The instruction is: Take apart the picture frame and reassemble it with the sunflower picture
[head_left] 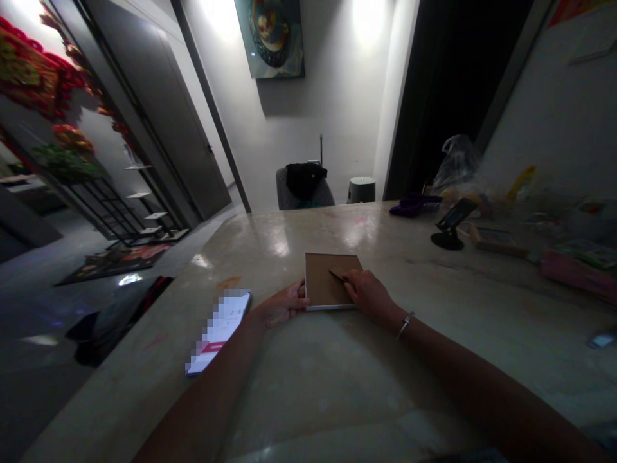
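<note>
A flat, square brown board or pad (325, 280) with pale edges lies on the table in front of me. My left hand (286, 303) grips its left edge, thumb on the near corner. Over its right side, my right hand (369, 290) pinches a thin dark pen-like stick (336, 276), whose tip points left over the brown surface. Whether the tip touches is too small to tell. A silver bracelet (405, 325) circles my right wrist. Left of my left forearm lies a phone (219, 331) with a lit screen, partly pixelated.
The pale glossy table (308, 386) fills the foreground. On its right side are a black phone stand (448, 239), a wooden frame (496, 239), a purple item (414, 204) and a clear plastic bag (457, 167). Beyond the far edge stand a chair (284, 190) and a stool (361, 190).
</note>
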Action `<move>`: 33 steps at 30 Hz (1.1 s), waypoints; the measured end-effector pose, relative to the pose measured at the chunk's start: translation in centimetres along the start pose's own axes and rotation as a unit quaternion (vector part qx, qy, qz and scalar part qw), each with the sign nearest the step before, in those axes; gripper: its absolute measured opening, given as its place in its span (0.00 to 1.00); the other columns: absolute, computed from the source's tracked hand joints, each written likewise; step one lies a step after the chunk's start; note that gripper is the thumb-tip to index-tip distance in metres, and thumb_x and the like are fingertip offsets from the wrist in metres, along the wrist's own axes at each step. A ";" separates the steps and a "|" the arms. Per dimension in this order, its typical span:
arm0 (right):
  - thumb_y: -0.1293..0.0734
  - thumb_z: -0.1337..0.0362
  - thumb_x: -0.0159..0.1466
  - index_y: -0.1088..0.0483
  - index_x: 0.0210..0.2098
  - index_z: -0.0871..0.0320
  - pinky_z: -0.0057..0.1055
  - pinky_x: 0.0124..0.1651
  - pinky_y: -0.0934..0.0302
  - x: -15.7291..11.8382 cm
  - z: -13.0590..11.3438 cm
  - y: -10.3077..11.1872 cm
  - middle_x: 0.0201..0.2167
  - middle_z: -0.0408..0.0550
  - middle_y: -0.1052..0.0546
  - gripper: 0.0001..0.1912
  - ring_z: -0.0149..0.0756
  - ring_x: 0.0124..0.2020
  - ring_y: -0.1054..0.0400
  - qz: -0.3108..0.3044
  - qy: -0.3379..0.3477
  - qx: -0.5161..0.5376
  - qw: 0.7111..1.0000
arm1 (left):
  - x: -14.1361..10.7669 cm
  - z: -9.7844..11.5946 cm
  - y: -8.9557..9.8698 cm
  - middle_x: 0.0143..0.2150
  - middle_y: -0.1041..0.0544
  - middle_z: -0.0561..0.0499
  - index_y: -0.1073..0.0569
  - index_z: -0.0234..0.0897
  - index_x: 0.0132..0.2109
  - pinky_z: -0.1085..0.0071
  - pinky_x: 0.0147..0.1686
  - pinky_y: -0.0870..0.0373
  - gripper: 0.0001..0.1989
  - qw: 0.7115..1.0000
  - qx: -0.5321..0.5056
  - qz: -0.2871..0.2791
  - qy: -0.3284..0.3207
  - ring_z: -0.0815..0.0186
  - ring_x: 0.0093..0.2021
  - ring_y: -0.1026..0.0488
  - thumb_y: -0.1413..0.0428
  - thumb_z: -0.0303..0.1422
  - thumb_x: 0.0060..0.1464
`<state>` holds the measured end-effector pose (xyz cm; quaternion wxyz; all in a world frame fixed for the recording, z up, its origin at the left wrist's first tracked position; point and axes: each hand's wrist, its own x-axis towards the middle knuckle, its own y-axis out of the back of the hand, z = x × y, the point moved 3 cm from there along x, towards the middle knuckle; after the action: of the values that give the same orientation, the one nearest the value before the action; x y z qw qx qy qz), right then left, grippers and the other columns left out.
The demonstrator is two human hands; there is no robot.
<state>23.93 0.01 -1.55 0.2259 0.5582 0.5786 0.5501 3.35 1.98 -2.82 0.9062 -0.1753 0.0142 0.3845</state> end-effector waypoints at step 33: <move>0.35 0.68 0.55 0.32 0.42 0.58 0.34 0.47 0.44 -0.8 -2.3 0.5 0.41 0.51 0.29 0.14 0.38 0.44 0.37 -0.032 0.051 0.118 0.991 | 0.9 0.1 3.6 0.30 0.25 0.50 0.29 0.35 0.38 0.69 0.32 0.31 0.06 0.912 -0.120 0.380 -0.097 0.66 0.30 0.27 0.49 0.29 0.51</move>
<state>22.32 -1.71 -0.69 0.1460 0.5335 0.6675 0.4984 1.40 4.96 -3.98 0.6604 -0.2259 -0.0542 0.7141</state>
